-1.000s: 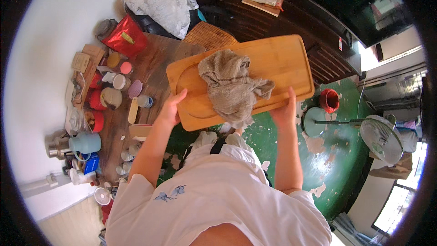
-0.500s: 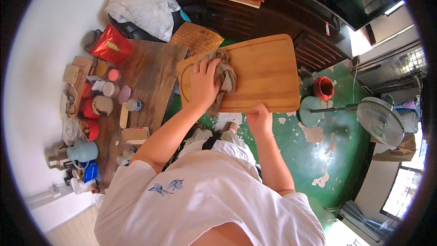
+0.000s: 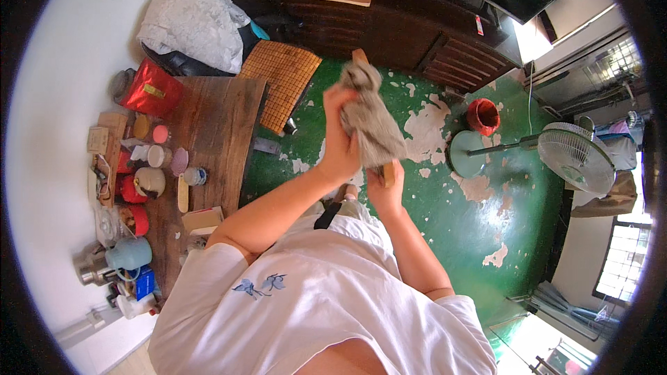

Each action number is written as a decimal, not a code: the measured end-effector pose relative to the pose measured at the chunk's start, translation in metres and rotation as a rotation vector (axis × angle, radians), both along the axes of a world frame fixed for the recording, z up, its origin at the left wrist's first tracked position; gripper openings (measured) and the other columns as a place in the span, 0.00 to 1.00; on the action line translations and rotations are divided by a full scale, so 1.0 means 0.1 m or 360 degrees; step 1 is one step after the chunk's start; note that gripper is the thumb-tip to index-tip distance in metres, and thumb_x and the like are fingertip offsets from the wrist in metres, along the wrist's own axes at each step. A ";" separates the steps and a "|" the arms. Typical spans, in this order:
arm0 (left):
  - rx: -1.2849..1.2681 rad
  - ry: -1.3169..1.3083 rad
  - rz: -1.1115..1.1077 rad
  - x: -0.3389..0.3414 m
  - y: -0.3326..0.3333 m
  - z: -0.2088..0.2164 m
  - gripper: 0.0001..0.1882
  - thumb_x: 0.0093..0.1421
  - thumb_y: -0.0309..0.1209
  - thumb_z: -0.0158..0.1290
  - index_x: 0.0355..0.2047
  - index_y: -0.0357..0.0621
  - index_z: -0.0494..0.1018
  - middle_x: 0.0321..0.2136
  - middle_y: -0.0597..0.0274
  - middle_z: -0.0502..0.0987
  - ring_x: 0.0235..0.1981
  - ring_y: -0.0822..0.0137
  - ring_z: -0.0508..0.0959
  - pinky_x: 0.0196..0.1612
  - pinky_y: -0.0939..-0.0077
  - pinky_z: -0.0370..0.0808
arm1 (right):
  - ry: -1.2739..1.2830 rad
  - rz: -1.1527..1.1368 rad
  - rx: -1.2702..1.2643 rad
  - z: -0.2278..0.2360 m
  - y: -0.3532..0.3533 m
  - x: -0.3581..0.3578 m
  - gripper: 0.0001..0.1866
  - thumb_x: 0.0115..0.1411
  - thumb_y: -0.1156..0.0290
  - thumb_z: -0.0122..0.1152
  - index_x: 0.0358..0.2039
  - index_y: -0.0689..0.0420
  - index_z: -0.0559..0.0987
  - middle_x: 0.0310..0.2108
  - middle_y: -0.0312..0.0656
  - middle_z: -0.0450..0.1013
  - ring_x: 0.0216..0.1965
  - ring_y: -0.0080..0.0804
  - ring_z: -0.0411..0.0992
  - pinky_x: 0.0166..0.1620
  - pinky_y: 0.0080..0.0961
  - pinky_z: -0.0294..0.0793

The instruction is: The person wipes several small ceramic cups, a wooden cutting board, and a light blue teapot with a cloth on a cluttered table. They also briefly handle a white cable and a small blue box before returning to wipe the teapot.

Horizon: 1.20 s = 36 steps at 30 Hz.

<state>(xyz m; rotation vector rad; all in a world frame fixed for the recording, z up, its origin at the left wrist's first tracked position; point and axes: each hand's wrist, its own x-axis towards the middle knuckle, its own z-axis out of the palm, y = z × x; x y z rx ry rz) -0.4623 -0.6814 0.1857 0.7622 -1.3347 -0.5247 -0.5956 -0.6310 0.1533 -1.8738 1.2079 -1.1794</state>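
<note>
The wooden tray-like board (image 3: 358, 55) is now turned edge-on in front of me, and only its far tip and near end show. A grey-brown cloth (image 3: 374, 125) lies over its upper edge and covers most of the rest. From the left, my left hand (image 3: 340, 135) is closed on the cloth, pressing it against the board. At the near end, my right hand (image 3: 385, 193) grips the board with fingers wrapped round it. Both hands are over the green floor, right of the wooden table.
Jars, red containers and a jug crowd the wooden table (image 3: 208, 107) at left. A woven mat seat (image 3: 278, 80) stands beyond it. A dark cabinet (image 3: 389, 28) lines the far side. Right stand a red pot (image 3: 483, 117) and a standing fan (image 3: 577, 156).
The board has swung from lying flat, face up, to edge-on. The cloth and my left hand have gone from its face to its edge. My view has shifted slightly right.
</note>
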 end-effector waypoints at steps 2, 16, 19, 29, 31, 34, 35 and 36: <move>0.0234 0.0343 -0.0074 0.04 -0.10 0.26 0.27 0.62 0.32 0.51 0.58 0.45 0.53 0.52 0.54 0.61 0.55 0.62 0.63 0.60 0.63 0.59 | -0.0218 -0.0095 0.0184 0.27 0.06 0.09 0.34 0.52 0.89 0.48 0.61 0.58 0.66 0.58 0.50 0.67 0.60 0.41 0.66 0.61 0.29 0.62; 0.1060 0.0878 -0.0538 0.79 -0.17 -0.33 0.25 0.69 0.46 0.38 0.60 0.44 0.60 0.54 0.52 0.70 0.54 0.57 0.73 0.55 0.61 0.72 | 0.0276 0.0103 -0.0131 0.35 -0.03 0.25 0.37 0.48 0.80 0.62 0.62 0.58 0.66 0.61 0.55 0.63 0.62 0.53 0.62 0.63 0.42 0.60; 0.1266 0.1414 -0.0198 1.06 -0.29 -0.25 0.23 0.68 0.41 0.43 0.58 0.42 0.62 0.52 0.54 0.73 0.51 0.56 0.76 0.53 0.59 0.73 | 0.0309 0.0205 -0.0192 0.33 -0.06 0.16 0.36 0.47 0.79 0.61 0.61 0.55 0.69 0.61 0.50 0.64 0.63 0.50 0.61 0.63 0.45 0.58; 0.1727 0.1404 -0.0964 1.45 0.19 -0.41 0.22 0.62 0.39 0.52 0.52 0.37 0.69 0.46 0.50 0.78 0.44 0.58 0.80 0.49 0.57 0.79 | 0.0470 0.0675 -0.0411 0.60 -0.61 -0.30 0.23 0.42 0.80 0.63 0.44 0.56 0.81 0.47 0.40 0.75 0.56 0.46 0.66 0.62 0.42 0.60; 0.1729 0.1677 -0.1198 1.39 0.28 -0.40 0.21 0.61 0.36 0.53 0.50 0.36 0.70 0.43 0.51 0.79 0.42 0.59 0.81 0.47 0.61 0.80 | 0.0638 0.0642 -0.0510 0.64 -0.63 -0.39 0.25 0.43 0.81 0.64 0.46 0.54 0.80 0.50 0.41 0.73 0.59 0.47 0.63 0.64 0.42 0.57; 0.2021 0.1891 -0.1175 1.38 0.24 -0.54 0.19 0.60 0.32 0.53 0.50 0.36 0.71 0.42 0.52 0.80 0.41 0.61 0.81 0.45 0.65 0.80 | 0.0562 0.0342 -0.0528 0.61 -0.60 -0.43 0.34 0.44 0.79 0.66 0.56 0.51 0.72 0.55 0.45 0.68 0.62 0.51 0.58 0.66 0.44 0.53; 0.1882 0.1734 -0.1107 1.35 0.25 -0.54 0.20 0.59 0.32 0.53 0.50 0.36 0.71 0.42 0.53 0.80 0.41 0.61 0.82 0.44 0.66 0.80 | 0.0379 0.0143 -0.0426 0.57 -0.52 -0.38 0.38 0.45 0.78 0.67 0.60 0.50 0.68 0.57 0.48 0.66 0.63 0.52 0.57 0.66 0.44 0.53; 0.1741 0.1580 -0.1036 1.31 0.28 -0.54 0.21 0.58 0.32 0.54 0.51 0.36 0.70 0.42 0.53 0.80 0.40 0.61 0.82 0.43 0.67 0.80 | 0.0195 -0.0053 -0.0324 0.50 -0.49 -0.35 0.42 0.46 0.77 0.67 0.64 0.50 0.64 0.59 0.50 0.64 0.64 0.53 0.56 0.66 0.45 0.53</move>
